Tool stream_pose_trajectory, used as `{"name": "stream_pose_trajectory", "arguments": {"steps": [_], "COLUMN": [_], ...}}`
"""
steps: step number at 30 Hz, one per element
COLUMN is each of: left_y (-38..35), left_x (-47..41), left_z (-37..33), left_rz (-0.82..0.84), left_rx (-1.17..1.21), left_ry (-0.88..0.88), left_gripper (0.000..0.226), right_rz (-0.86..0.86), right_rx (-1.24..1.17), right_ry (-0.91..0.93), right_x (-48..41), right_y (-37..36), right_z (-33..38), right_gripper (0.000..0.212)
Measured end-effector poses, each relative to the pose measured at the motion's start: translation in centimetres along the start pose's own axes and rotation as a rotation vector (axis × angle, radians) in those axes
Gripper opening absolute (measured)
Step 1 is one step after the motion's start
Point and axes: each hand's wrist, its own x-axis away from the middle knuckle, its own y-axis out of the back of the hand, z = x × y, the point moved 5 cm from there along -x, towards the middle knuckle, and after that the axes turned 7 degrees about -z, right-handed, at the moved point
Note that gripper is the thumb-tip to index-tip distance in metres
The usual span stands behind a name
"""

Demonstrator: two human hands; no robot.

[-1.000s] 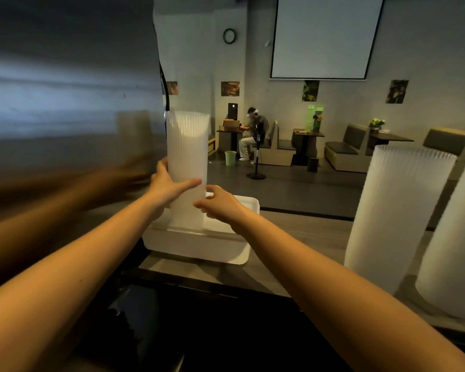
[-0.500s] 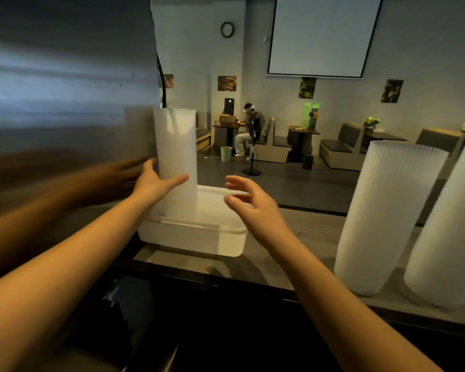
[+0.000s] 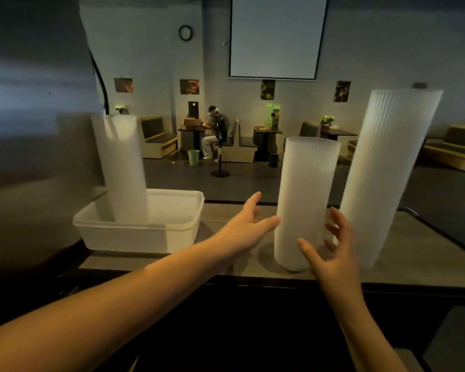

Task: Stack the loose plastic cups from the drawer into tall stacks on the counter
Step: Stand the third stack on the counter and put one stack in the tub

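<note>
Both hands open, a person's left hand (image 3: 249, 226) and right hand (image 3: 330, 253) flank the middle cup stack (image 3: 305, 200) near the bench (image 3: 226, 261) front edge, apparently to steady it. A taller stack (image 3: 387, 173) crowds its right; another stands in the plastic tub (image 3: 134, 237), with bare bench between.

- Two bare forearms, no sleeves anywhere from the frame edge up to the fingers.
- Left hand (image 3: 246, 226): no ring, no glove; wrist behind the fingers free of watch or band.
- Right hand (image 3: 330, 255): likewise unadorned, fingers (image 3: 305, 247) slim, nails short and plain.
- Both forearms slender, smooth, without visible marks or jewellery.
</note>
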Motion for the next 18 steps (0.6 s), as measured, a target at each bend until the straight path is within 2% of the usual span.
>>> {"name": "stream_pose_trajectory", "arguments": {"steps": [3, 8, 13, 18], "left_y": [-1.5, -2.4, 1.0, 8.6], "left_x": [-0.5, -0.2, 0.7, 1.5], "left_z": [-0.4, -0.9, -2.9, -3.9], "left_rz": [0.044, 0.056, -0.121, -0.356], "left_rx": [0.006, 0.016, -0.052, -0.053], "left_ry": [0.03, 0.01, -0.165, -0.26], "left_gripper": [0.071, 0.066, 0.064, 0.061], "right_rz": [0.106, 0.115, 0.12, 0.28], "right_rx": [0.021, 0.046, -0.001, 0.041], "right_ry": [-0.057, -0.034, 0.081, 0.223], "right_x": [-1.1, -2.7, -3.9, -6.0], "right_y": [-0.7, -0.9, -3.5, -10.9], "right_z": [-1.1, -1.5, 2.6, 7.3], "right_gripper": [0.089, 0.089, 0.082, 0.088]}}
